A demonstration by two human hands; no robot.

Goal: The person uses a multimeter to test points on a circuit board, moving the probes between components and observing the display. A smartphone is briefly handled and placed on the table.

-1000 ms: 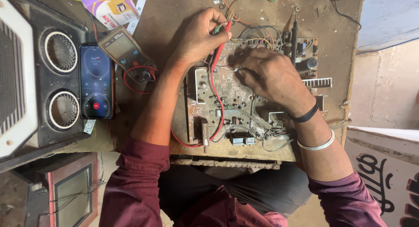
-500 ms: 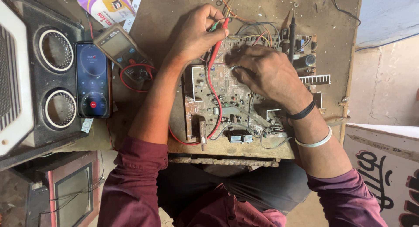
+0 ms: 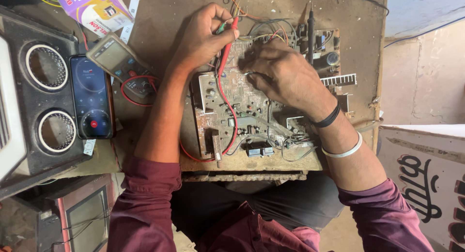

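— Where was the circuit board [image 3: 242,111] when you looked?

— Flat on the wooden bench [image 3: 160,19], right in front of me, component side up, so I judged both hands could come at it from above. The meter [image 3: 121,63] lay to the left of the board, screen up, beside a phone [image 3: 91,97], where a glance could catch it.

— And the left hand [image 3: 201,39]?

— At the board's far left corner, wrist bent over, fingers pinching the red probe [image 3: 227,44]; its red lead trailed down across the board.

— The right hand [image 3: 283,73]?

— Arched over the board's upper middle, fingers curled together and pressed to the parts. I couldn't tell whether they pinched anything. A black probe [image 3: 310,34] stood beyond the knuckles, at the board's far edge.
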